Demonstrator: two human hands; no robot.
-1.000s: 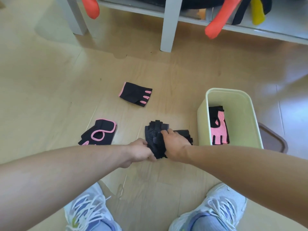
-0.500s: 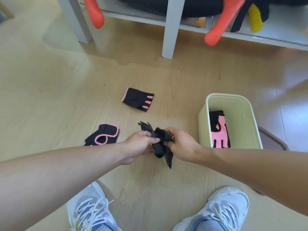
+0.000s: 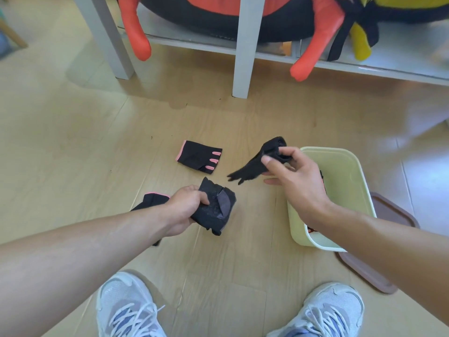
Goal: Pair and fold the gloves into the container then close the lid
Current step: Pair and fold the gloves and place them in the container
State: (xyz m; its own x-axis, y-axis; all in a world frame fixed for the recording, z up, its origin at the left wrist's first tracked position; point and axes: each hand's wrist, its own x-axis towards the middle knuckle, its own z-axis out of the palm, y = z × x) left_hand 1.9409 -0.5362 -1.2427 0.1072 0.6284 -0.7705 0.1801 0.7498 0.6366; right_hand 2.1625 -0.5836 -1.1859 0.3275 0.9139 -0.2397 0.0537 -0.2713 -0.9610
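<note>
Right fingers (image 3: 268, 164) pinch a black glove (image 3: 255, 166) (slanting down-left); left fingers (image 3: 202, 198) clutch another (image 3: 216, 210).

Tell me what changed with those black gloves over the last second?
The two black gloves, pressed together on the floor before, are now lifted and pulled apart: the left hand holds one black glove, the right hand pinches the other glove near the container. The pink-trimmed glove on the floor and the lid stayed put.

Two white sneakers (image 3: 128, 310) stand on the wooden floor (image 3: 73, 147) below a white shelf (image 3: 243, 45) holding orange-black plush (image 3: 243, 10).
</note>
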